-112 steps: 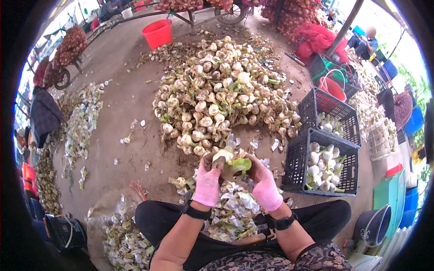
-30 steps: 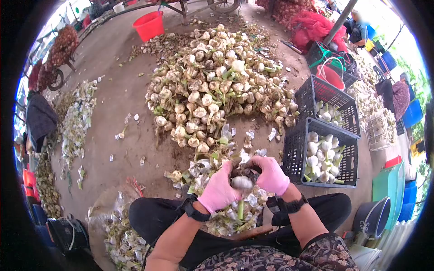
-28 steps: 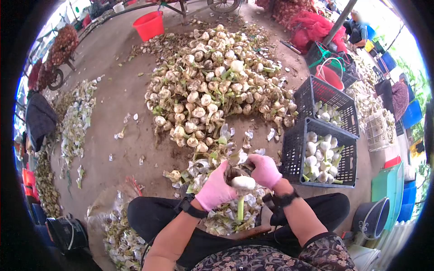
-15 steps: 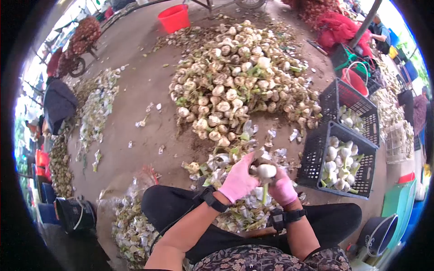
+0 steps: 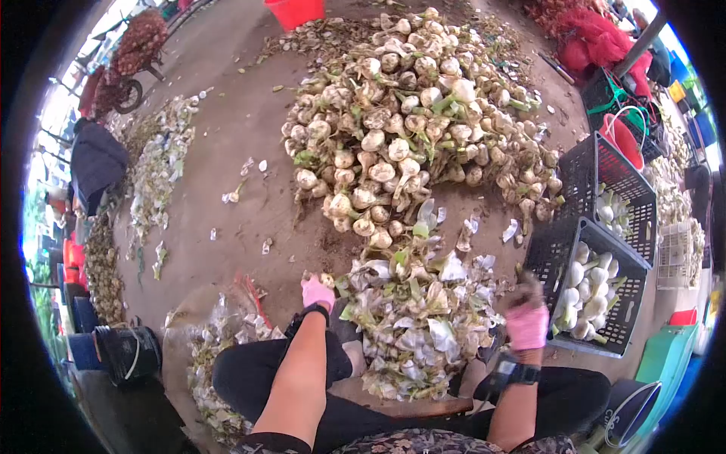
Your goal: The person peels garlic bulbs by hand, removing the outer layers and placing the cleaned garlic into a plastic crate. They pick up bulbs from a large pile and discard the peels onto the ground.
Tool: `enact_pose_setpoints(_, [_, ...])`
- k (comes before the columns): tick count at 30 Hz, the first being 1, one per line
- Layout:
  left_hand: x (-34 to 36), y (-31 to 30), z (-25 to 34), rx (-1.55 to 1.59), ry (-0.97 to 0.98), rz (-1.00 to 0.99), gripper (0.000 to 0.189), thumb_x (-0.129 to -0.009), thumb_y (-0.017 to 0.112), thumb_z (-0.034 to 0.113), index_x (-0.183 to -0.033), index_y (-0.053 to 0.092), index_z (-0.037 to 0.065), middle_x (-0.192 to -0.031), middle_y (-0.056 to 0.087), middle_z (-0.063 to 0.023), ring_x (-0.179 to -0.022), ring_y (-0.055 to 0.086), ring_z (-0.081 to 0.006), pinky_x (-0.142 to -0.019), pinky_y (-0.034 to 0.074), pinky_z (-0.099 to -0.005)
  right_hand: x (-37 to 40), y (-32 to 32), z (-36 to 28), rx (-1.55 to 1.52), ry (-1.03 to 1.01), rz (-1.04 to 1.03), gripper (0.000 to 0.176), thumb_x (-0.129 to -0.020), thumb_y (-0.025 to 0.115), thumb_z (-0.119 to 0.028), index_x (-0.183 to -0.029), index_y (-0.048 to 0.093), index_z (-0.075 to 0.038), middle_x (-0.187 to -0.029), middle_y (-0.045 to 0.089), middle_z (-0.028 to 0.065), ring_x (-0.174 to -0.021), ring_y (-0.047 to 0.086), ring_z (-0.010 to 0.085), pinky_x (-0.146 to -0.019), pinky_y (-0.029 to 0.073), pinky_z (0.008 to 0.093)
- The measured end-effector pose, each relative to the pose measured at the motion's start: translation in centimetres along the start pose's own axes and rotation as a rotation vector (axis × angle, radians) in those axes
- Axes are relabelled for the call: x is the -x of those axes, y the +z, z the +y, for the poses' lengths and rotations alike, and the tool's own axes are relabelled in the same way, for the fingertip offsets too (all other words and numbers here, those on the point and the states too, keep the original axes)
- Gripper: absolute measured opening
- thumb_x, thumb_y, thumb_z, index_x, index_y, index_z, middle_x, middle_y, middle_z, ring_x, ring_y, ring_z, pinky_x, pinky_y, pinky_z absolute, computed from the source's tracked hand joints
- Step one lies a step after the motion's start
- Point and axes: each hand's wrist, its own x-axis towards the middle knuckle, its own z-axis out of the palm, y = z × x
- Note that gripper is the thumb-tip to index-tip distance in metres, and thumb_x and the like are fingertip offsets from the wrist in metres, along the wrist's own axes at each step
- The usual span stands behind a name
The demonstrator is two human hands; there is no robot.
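My left hand, in a pink glove, is in front of my bent knee at the left edge of the peel heap. Its fingertips are small and partly hidden beside a pale bit, so its grip is unclear. On the other side, my right hand, also gloved in pink, is beside the near black crate. Motion smears its brownish fingers, and whatever they hold cannot be made out. White trimmed garlic bulbs lie in that crate. Beyond the peels rises a large pile of untrimmed garlic.
Behind the near crate stands another black crate with bulbs. A red bucket is at the top, dark buckets at lower left. Peels lie on the left floor. At lower right is a dark bucket.
My hands have parted, left hand leftward and right hand toward the crate. The white bulb formerly between them no longer shows there. The view has shifted, with the garlic pile looking larger.
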Motion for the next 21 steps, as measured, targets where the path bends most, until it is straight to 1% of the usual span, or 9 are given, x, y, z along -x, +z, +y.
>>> enact_pose_setpoints(1, [-0.5, 1.3, -0.7, -0.016, 0.077, 0.031, 0.033, -0.074, 0.064, 0.012, -0.106, 0.061, 0.006, -0.123, 0.051, -0.0229, -0.103, 0.057, -0.0375, -0.089, 0.047, -0.0426, -0.7, 0.9, 1.0, 0.086, 0.187, 0.015, 0.040, -0.092, 0.057, -0.033, -0.116, 0.056, -0.002, -0.086, 0.063, 0.0088, -0.082, 0.059, 0.0181, -0.077, 0.050, 0.0319])
enact_pose_setpoints(2, [-0.6, 1.0, -0.4, -0.071, 0.080, 0.033, 0.023, -0.077, 0.060, 0.010, -0.099, 0.063, 0.006, -0.113, 0.057, -0.0212, -0.098, 0.059, -0.0367, -0.086, 0.048, -0.0427, 0.0, 3.6, 1.9, 0.176, 0.161, 0.004, 0.040, -0.094, 0.053, -0.037, -0.113, 0.059, -0.002, -0.087, 0.065, 0.0104, -0.078, 0.062, 0.0241, -0.074, 0.051, 0.0394])
enact_pose_setpoints(3, [-0.7, 1.0, -0.1, -0.074, 0.085, 0.025, 0.023, -0.077, 0.060, 0.010, -0.099, 0.063, 0.006, -0.113, 0.057, -0.0212, -0.098, 0.059, -0.0367, -0.086, 0.048, -0.0427, -0.5, 3.3, 3.3, 0.209, 0.231, -0.023, 0.032, -0.093, 0.056, -0.028, -0.111, 0.061, -0.001, -0.092, 0.067, 0.0111, -0.083, 0.064, 0.0223, -0.079, 0.051, 0.0353])
enact_pose_setpoints(6, [-0.2, 0.1, 1.1, 0.017, 0.238, 0.089, 0.020, -0.078, 0.057, 0.015, -0.096, 0.063, 0.007, -0.090, 0.064, -0.0202, -0.091, 0.061, -0.0362, -0.080, 0.048, -0.0434, -0.6, 4.9, 5.8, 0.897, 0.026, -0.150, 0.023, -0.085, 0.066, -0.012, -0.106, 0.064, -0.001, -0.098, 0.068, 0.0098, -0.090, 0.064, 0.0183, -0.082, 0.051, 0.0301])
enact_pose_setpoints(9, [3.3, -4.3, 7.2, 0.167, 0.467, -0.004, 0.021, -0.077, 0.059, 0.017, -0.096, 0.062, 0.007, -0.091, 0.065, -0.0186, -0.090, 0.061, -0.0362, -0.079, 0.048, -0.0442, 0.3, 7.8, 5.6, 1.132, 0.040, -0.214, 0.031, -0.077, 0.073, -0.010, -0.106, 0.066, -0.005, -0.100, 0.067, 0.0121, -0.090, 0.064, 0.0206, -0.081, 0.050, 0.0311])
enact_pose_setpoints(11, [6.7, -8.3, 11.8, 0.089, 0.521, -0.223, 0.038, -0.077, 0.059, 0.018, -0.111, 0.059, 0.002, -0.103, 0.063, -0.0222, -0.099, 0.059, -0.0367, -0.086, 0.047, -0.0422, 1.2, 10.3, 4.8, 1.369, -0.058, -0.300, 0.037, -0.073, 0.073, -0.008, -0.108, 0.065, -0.007, -0.100, 0.063, 0.0141, -0.092, 0.062, 0.0278, -0.083, 0.050, 0.0355])
enact_pose_setpoints(13, [9.9, -9.8, 14.3, 0.058, 0.663, -0.208, 0.035, -0.077, 0.062, 0.022, -0.109, 0.062, 0.006, -0.099, 0.064, -0.0207, -0.096, 0.060, -0.0364, -0.084, 0.048, -0.0435, 2.5, 11.2, 5.2, 1.498, -0.282, -0.356, 0.044, -0.069, 0.068, -0.004, -0.113, 0.063, -0.008, -0.104, 0.059, 0.0165, -0.095, 0.059, 0.0336, -0.084, 0.049, 0.0399])
enact_pose_setpoints(15, [12.6, -10.7, 15.7, 0.086, 0.824, -0.183, 0.033, -0.077, 0.063, 0.024, -0.105, 0.064, 0.007, -0.093, 0.066, -0.0197, -0.091, 0.062, -0.0363, -0.080, 0.049, -0.0442, 4.3, 12.3, 4.7, 1.549, -0.288, -0.347, 0.050, -0.065, 0.060, -0.002, -0.115, 0.061, -0.008, -0.113, 0.055, 0.0187, -0.099, 0.057, 0.0352, -0.083, 0.048, 0.0421])
enact_pose_setpoints(21, [18.5, -15.1, 17.3, 0.036, 0.894, -0.253, 0.028, -0.077, 0.065, 0.022, -0.098, 0.065, 0.004, -0.085, 0.067, -0.0178, -0.082, 0.065, -0.0319, -0.074, 0.050, -0.0420, 6.1, 11.3, 4.1, 1.456, -0.323, -0.222, 0.045, -0.066, 0.061, -0.002, -0.111, 0.060, -0.004, -0.105, 0.057, 0.0191, -0.089, 0.059, 0.0364, -0.079, 0.049, 0.0400])
